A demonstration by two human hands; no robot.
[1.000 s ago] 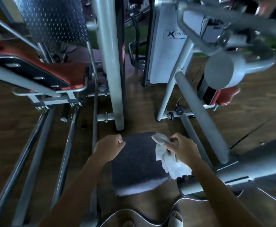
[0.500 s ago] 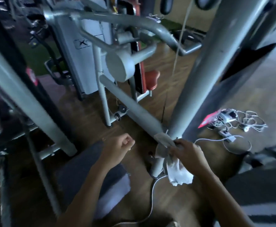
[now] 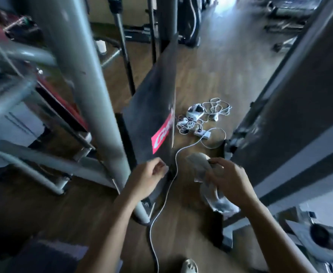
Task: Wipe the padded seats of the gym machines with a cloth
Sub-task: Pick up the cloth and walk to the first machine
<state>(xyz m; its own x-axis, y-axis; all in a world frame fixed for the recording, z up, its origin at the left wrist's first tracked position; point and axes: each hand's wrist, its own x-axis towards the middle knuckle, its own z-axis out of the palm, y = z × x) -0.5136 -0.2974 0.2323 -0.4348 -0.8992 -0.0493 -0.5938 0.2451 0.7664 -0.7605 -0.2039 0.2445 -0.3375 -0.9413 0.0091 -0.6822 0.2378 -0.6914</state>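
Note:
My right hand (image 3: 229,180) grips a crumpled white cloth (image 3: 199,166); part of it bulges above my fingers and the rest hangs below my palm. My left hand (image 3: 149,179) is held in front of me with curled fingers and holds nothing. A red padded seat (image 3: 63,107) shows at the left behind a thick grey upright post (image 3: 94,91). Both hands hover over the wooden floor, apart from any pad.
A dark weight-stack cover with a pink label (image 3: 162,133) stands just beyond my left hand. A white cable (image 3: 167,192) runs across the floor to a pile of chargers and cords (image 3: 201,117). A dark machine frame (image 3: 299,107) rises on the right.
The view has swung to the right, from the red seats and grey mat toward the weight stack and the chargers on the floor. Both hands keep their pose, the right still holding the cloth.

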